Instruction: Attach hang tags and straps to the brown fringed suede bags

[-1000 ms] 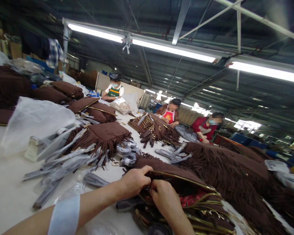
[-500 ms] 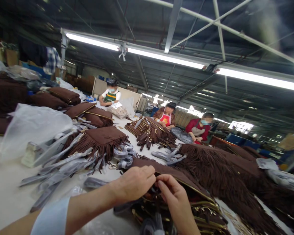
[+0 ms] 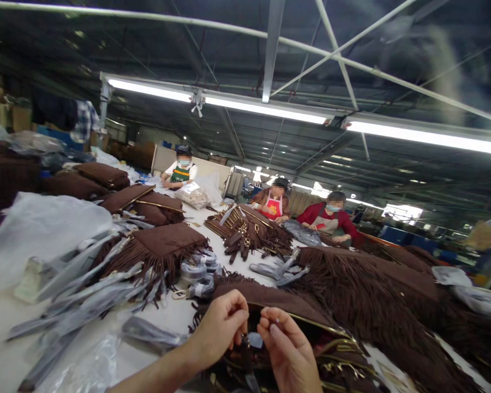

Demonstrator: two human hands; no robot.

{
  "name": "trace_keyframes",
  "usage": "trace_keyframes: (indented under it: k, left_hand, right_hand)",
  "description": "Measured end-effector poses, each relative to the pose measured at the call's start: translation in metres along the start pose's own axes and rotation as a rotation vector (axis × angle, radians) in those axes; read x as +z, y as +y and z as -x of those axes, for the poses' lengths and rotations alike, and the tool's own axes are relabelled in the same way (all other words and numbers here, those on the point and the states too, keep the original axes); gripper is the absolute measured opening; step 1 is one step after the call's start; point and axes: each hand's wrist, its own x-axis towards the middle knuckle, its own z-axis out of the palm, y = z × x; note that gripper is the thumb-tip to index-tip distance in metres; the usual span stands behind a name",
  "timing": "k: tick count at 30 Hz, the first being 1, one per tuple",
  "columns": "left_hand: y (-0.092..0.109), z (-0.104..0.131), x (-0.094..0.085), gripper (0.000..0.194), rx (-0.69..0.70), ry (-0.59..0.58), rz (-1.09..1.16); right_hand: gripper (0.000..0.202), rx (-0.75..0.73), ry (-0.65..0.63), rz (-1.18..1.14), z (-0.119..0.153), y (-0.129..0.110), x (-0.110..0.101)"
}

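My left hand [image 3: 225, 327] is closed in a pinch at the near edge of a brown bag [image 3: 270, 300] with a gold zip. A small dark strap or clip hangs below its fingertips. To the right, my right hand [image 3: 284, 338] has its thumb and fingers pressed together; whatever lies between them is too small to make out. The fingertips of the two hands are a little apart. A small pale, clear piece [image 3: 255, 340] shows between them. Under the hands lie more brown bags with gold zips and clasps [image 3: 343, 368].
Fringed brown bags [image 3: 167, 240] and wrapped straps [image 3: 94, 295] lie on the white table [image 3: 180, 322]. A plastic bag [image 3: 45, 234] is at the left. A large fringed pile [image 3: 352, 284] spreads right. Three people [image 3: 183, 169] work across the table.
My hands have moved apart, the left one lower and to the left. The pale piece between them now shows. Across the table, the person in red has leaned and spread both arms.
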Motion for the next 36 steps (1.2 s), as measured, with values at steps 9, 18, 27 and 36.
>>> trace_keyframes:
  k: [9,18,27,36]
  left_hand:
    - [-0.004,0.002,0.001,0.035,-0.116,-0.053,0.234]
    - [0.010,0.009,0.007,0.014,0.000,-0.022,-0.072]
    - [0.019,0.017,0.009,0.014,0.045,-0.050,-0.293]
    - [0.012,0.017,0.008,0.012,0.082,-0.070,-0.312]
  right_hand:
    - [0.030,-0.031,0.168,0.297,0.004,0.004,-0.010]
    - [0.024,-0.117,0.162,0.445,0.020,-0.005,0.015]
    - [0.018,-0.235,-0.002,0.665,0.022,-0.006,0.009]
    - [0.026,-0.218,-0.107,0.764,0.024,-0.002,0.006]
